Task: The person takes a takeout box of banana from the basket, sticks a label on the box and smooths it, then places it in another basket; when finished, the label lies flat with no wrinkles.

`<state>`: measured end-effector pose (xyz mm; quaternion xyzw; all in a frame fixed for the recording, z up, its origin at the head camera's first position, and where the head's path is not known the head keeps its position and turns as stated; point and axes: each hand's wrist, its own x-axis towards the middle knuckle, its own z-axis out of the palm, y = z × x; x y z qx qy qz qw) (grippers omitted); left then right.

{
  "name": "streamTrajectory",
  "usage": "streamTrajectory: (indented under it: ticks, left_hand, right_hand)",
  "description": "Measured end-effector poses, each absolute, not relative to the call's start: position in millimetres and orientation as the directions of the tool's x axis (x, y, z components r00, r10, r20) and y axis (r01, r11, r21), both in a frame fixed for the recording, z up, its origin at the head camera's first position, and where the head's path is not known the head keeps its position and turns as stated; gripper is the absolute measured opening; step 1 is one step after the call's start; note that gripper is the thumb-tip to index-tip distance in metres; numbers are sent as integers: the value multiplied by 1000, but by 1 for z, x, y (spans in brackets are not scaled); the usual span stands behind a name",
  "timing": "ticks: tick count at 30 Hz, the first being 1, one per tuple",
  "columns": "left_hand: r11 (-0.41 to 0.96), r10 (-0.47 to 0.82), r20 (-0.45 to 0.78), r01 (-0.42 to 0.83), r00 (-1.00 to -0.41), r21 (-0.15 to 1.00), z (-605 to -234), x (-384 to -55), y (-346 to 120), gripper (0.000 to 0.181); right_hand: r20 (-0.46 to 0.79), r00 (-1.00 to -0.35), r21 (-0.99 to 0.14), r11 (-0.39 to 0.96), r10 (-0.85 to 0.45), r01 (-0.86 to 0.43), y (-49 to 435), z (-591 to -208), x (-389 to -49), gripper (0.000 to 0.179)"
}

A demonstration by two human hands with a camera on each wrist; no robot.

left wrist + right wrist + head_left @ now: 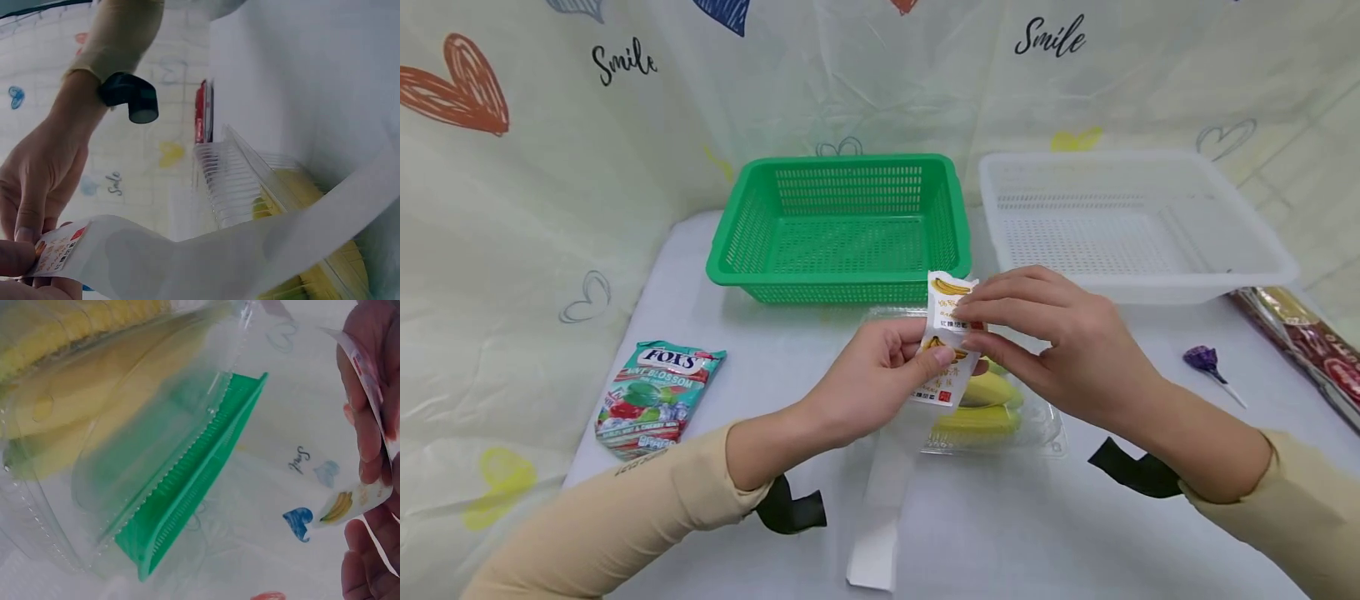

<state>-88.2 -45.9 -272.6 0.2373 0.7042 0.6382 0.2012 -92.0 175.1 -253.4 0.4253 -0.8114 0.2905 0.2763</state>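
Note:
My left hand [868, 379] pinches a strip of banana stickers [946, 367] between thumb and fingers. Two printed labels with banana pictures show at its upper end, and the blank white backing trails down toward the table's front. From the other side, my right hand [1067, 337] pinches the upper label's edge with thumb and fingertips. Behind and below the hands lies a clear plastic clamshell box [1051, 429] with yellow bananas [981, 419] inside, partly covered by the hands and strip. In the left wrist view the backing [187, 265] curves across in front of the box.
Behind the hands stand a green basket [842, 279] and a white basket [1138, 287], side by side. To the left lies a Fox's candy bag [658, 396]. A purple-wrapped lollipop [1202, 360] and a brown-and-gold packet [1311, 333] lie to the right.

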Motion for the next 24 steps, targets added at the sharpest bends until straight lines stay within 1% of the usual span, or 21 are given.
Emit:
streamTrajectory:
  ticks: [2, 4, 5, 6, 9, 12, 13, 14, 15, 16, 17, 22, 24]
  left_hand:
    - [100, 579, 40, 119, -814, 988, -272, -88, -47, 26]
    - [95, 590, 60, 143, -805, 985, -272, -88, -47, 22]
    - [95, 594, 65, 150, -802, 984, -272, -88, -47, 20]
    - [93, 599, 67, 152, -798, 984, -272, -88, -47, 19]
    - [103, 608, 55, 147, -792, 984, -272, -87, -47, 16]
    - [111, 622, 45, 146, -781, 983, -272, -87, -48, 17]
    - [112, 627, 48, 151, -777, 982, -272, -87, -48, 17]
    - [110, 632, 52, 155, -774, 982, -272, -87, -48, 17]
    - [109, 636, 57, 162, -770, 981, -272, -88, -48, 17]
    - [103, 643, 63, 168, -763, 980, -272, -88, -48, 18]
    - [100, 646, 68, 173, -760, 980, -273, -88, -48, 19]
    - [107, 661, 61, 174, -747, 979, -273, -89, -48, 19]
    - [120, 665, 45, 167, -746, 979, -274, -89, -47, 19]
  right_hand:
    - [694, -473, -212, 474, -543, -854, 176, -255, -92, 43]
    - [699, -449, -171, 479, -557, -861, 177, -257, -93, 43]
    - [704, -430, -147, 477, -565, -867, 178, -258, -93, 42]
    - [708, -411, -121, 474, -575, -872, 178, -258, -94, 36]
    - [733, -328, -31, 452, -596, -891, 177, -259, -95, 27]
    - [755, -254, 51, 440, -605, -897, 174, -259, -96, 24]
    - [760, -241, 67, 441, -604, -895, 173, -259, -96, 29]
    - [760, -237, 76, 445, -605, -892, 172, -259, -96, 29]
    - [759, -242, 78, 453, -605, -888, 172, -259, -96, 33]
    - [753, -258, 67, 460, -605, -885, 172, -259, -96, 34]
    - [744, -282, 49, 470, -605, -881, 172, -259, -96, 33]
    - [712, -402, -65, 516, -575, -854, 174, -260, -97, 39]
    - [703, -443, -105, 535, -557, -838, 174, -259, -98, 45]
